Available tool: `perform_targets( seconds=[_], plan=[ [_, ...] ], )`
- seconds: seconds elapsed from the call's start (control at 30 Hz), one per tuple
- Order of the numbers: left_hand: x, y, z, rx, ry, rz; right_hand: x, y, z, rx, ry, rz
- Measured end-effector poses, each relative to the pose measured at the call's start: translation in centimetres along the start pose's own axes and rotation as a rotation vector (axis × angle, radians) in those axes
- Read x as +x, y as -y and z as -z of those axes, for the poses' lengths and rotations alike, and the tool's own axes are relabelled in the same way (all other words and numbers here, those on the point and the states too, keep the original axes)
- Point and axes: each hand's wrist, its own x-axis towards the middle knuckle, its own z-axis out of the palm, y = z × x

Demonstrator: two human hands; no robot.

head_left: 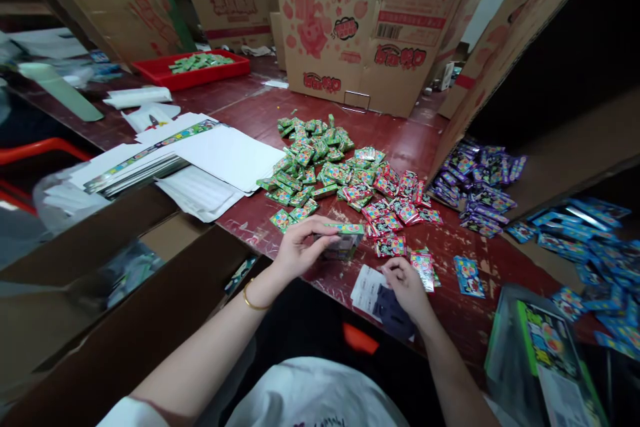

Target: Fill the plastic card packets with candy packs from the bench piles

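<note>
My left hand pinches a clear plastic pouch with a green printed top edge, held just above the table's front edge. My right hand is closed, with thumb and fingertips pressed together; anything between them is too small to make out. Under it lie a white printed sheet and a dark cloth-like piece. Beyond my hands spreads a heap of small green packets, with red-pink packets along its right side. A single blue packet lies right of my right hand.
Purple packets and blue packets spill from cartons at right. A clear case stands at lower right. White card sheets lie left, above an open carton. A red tray and large carton stand behind.
</note>
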Motion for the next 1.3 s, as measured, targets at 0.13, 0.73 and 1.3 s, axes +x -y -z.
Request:
perform_targets(
  seconds=[0.13, 0.73, 1.3],
  plan=[
    [0.0, 0.0, 0.0, 0.024, 0.002, 0.024, 0.2, 0.3, -0.9, -0.045, -0.021, 0.096],
    [0.9, 1.9, -0.9, -0.002, -0.027, 0.115, 0.5, 0.6, -2.0, 0.196, -0.267, 0.136],
    [3.1, -7.6, -1.2, 0.045, 0.422, 0.440, 2.3, 18.4, 0.6, 0.445, 0.039, 0.116]
  ],
)
